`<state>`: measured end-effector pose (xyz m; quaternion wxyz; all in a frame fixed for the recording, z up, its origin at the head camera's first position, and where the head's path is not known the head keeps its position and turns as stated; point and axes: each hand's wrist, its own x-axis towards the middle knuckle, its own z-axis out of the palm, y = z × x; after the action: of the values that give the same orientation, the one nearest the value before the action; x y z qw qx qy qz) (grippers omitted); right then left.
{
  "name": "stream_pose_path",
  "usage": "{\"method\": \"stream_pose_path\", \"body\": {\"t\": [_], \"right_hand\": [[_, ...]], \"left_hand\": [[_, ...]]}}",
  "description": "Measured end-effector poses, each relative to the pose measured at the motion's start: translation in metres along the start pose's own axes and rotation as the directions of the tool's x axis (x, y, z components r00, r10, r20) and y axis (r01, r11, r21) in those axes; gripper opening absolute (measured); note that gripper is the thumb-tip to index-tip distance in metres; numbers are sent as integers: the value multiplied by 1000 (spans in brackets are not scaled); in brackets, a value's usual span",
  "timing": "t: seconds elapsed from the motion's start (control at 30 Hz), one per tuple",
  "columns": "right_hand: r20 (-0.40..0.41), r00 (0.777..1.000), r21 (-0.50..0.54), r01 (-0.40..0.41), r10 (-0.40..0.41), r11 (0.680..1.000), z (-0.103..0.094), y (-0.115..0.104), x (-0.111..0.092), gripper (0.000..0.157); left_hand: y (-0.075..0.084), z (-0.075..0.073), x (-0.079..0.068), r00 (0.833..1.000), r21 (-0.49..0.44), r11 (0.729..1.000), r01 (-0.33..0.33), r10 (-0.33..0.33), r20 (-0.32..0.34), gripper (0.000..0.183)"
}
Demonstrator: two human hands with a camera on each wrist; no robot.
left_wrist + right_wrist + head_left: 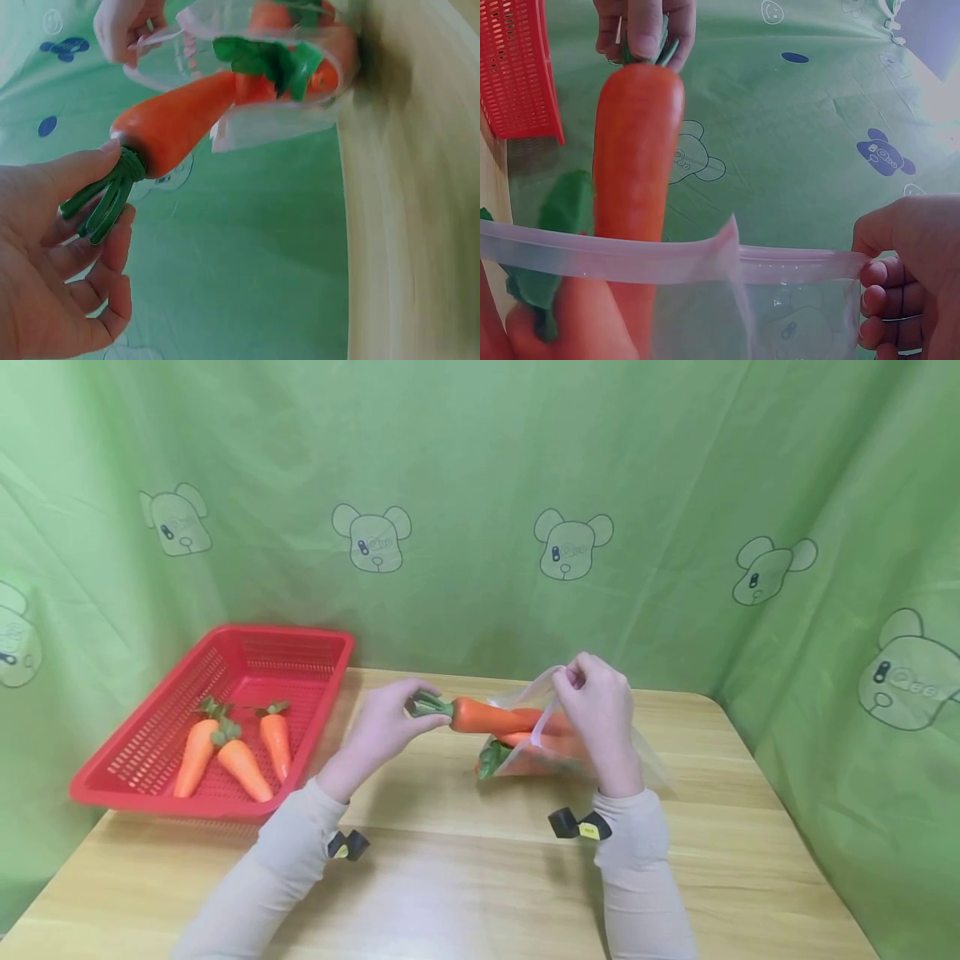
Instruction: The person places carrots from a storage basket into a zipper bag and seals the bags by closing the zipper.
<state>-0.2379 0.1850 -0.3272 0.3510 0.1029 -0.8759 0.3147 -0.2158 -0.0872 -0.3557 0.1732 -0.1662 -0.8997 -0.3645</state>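
Observation:
My left hand [392, 720] pinches a carrot [483, 717] by its green stem, thumb against the base of the stalks. The carrot's tapered end reaches into the mouth of a clear zip bag [161, 64]. With thumb and finger, my right hand [597, 706] grips the bag's pink-edged rim [802, 262] and holds the mouth apart. Other carrots [577, 319] with green leaves lie in the bag, which rests on its side on the table. The bag and my right hand partly hide them in the head view.
A red plastic basket [322, 693] stands at the table's left, with 3 carrots [243, 767] in it. Under everything is a wooden table [442, 868]. A green curtain [465, 610] with printed bear heads hangs behind and around the sides.

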Motion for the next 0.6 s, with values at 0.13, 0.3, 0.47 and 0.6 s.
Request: {"method": "stream_pose_path", "body": {"t": [0.13, 0.3, 0.47, 0.6], "right_hand": [[-2, 1000, 3, 5, -5, 1000, 1, 1, 0, 15], [-14, 1000, 3, 15, -15, 1000, 2, 2, 0, 15], [-16, 1000, 3, 7, -7, 1000, 1, 1, 0, 14], [-12, 1000, -3, 0, 0, 1000, 1, 1, 0, 14]], "left_hand": [[8, 7, 3, 997, -63, 996, 68, -66, 38, 40], [15, 13, 6, 989, -184, 974, 129, -113, 93, 44], [17, 20, 7, 981, -341, 923, 177, -139, 133, 45], [18, 26, 7, 984, -417, 894, 163, -117, 134, 42]]}}
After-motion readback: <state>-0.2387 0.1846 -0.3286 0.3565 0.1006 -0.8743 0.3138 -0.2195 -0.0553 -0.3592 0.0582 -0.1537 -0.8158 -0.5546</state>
